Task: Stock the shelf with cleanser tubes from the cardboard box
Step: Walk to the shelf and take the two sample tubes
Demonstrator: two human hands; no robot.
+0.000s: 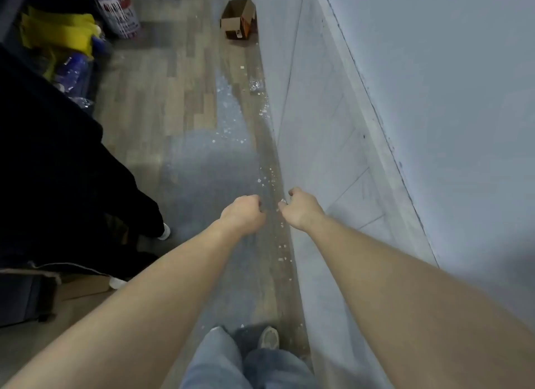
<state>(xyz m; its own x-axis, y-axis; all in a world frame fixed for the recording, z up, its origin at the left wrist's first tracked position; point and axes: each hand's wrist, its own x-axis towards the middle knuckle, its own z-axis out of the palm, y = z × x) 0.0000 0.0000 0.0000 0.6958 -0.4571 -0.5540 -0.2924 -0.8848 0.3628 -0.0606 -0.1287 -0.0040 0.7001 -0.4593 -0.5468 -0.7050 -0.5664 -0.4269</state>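
Note:
An open brown cardboard box [238,19] lies on the wooden floor far ahead, against the base of the pale wall. No cleanser tubes show. Both my arms stretch forward over the floor. My left hand [243,215] is curled with fingers closed and nothing visible in it. My right hand [301,207] hangs just right of it, close to the wall, fingers also curled; a tiny pale speck sits at its fingertips, and I cannot tell whether it is held or floor debris. The box is well beyond both hands.
A pale panelled wall [333,134] runs along the right. White flakes [262,110] litter the floor by its base. A person in black [72,171] stands at left. Yellow bags [58,32], water bottles [73,73] and a bucket [118,15] are stacked at top left.

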